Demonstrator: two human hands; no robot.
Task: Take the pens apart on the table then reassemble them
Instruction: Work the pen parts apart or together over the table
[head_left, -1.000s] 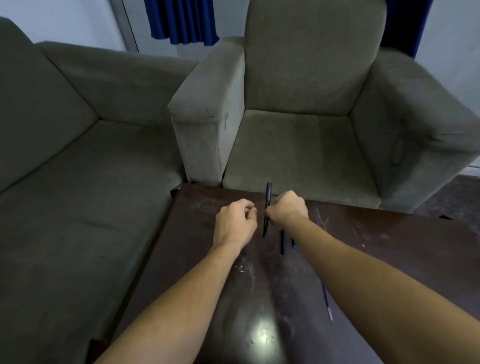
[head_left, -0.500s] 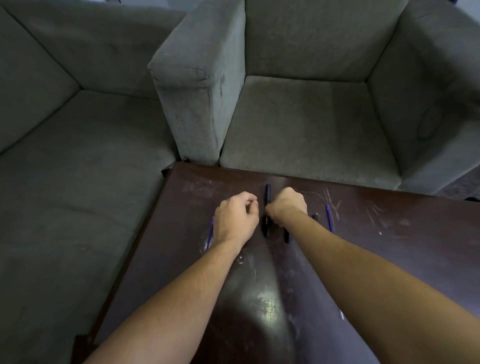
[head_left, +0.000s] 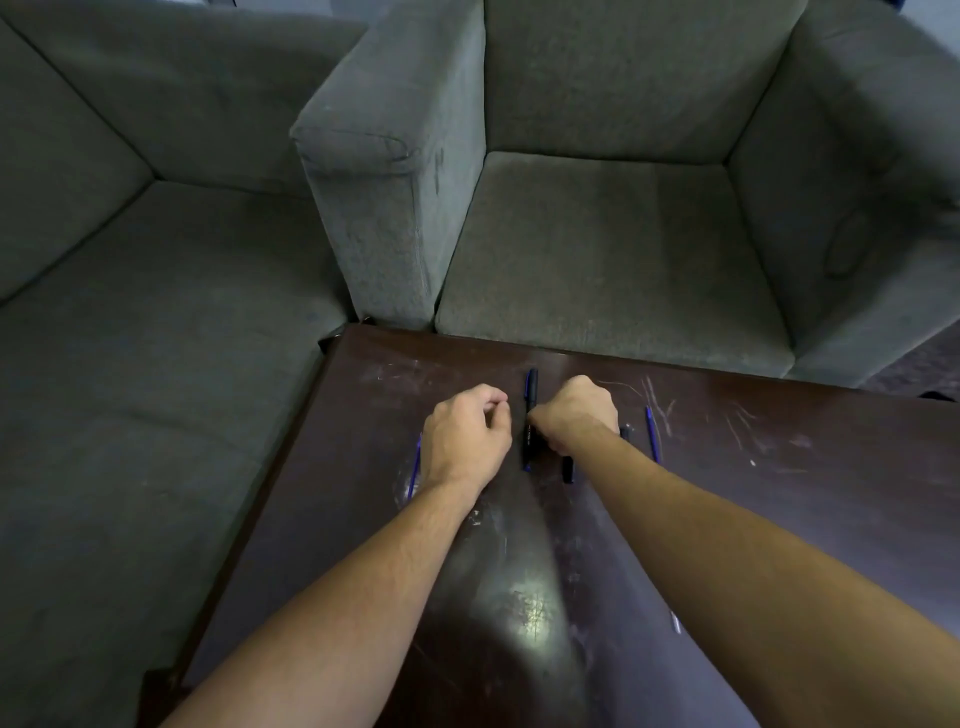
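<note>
A black pen points away from me near the far edge of the dark wooden table. My right hand pinches the pen at its middle from the right. My left hand hovers just left of the pen with its fingers curled and thumb against the forefinger; nothing shows in it. A short black pen piece lies beside my right wrist. Thin blue refills lie at the right and at the left, the left one partly hidden by my left hand.
A grey armchair stands right behind the table's far edge, and a grey sofa runs along the table's left side. A pale pen tip peeks out beside my right forearm. The tabletop is scratched and shiny.
The camera has tilted down, so the table fills more of the view and the two blue refills show. Both hands stay at the black pen, barely moved.
</note>
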